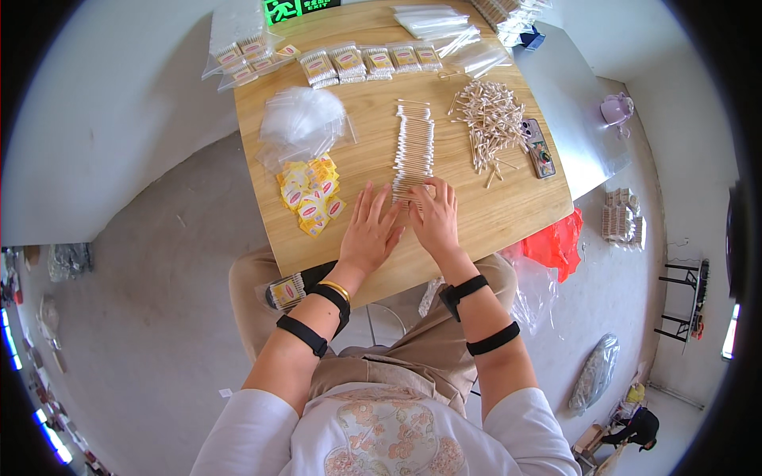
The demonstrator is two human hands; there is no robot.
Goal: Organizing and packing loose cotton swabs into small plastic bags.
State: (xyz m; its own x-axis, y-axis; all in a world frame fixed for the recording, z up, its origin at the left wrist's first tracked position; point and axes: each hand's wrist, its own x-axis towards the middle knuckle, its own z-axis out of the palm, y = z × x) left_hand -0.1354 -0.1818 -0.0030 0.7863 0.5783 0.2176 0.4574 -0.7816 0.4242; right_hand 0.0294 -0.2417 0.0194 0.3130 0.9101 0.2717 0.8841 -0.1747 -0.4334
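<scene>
A row of cotton swabs lies side by side down the middle of the wooden table, their white tips lined up. My left hand rests at the near left end of this row, fingers stretched out and slightly apart. From the right, my right hand meets the same end, its fingers a little bent and touching the nearest swabs. Neither hand visibly grips anything. Right of the row sits a loose heap of swabs. To the left lie yellow-and-white printed cards and a stack of clear plastic bags.
Filled swab packs stand along the table's far side, with more packs at the far left corner. Clear sleeves lie at the back. A phone borders the heap. A red bag hangs near the right edge.
</scene>
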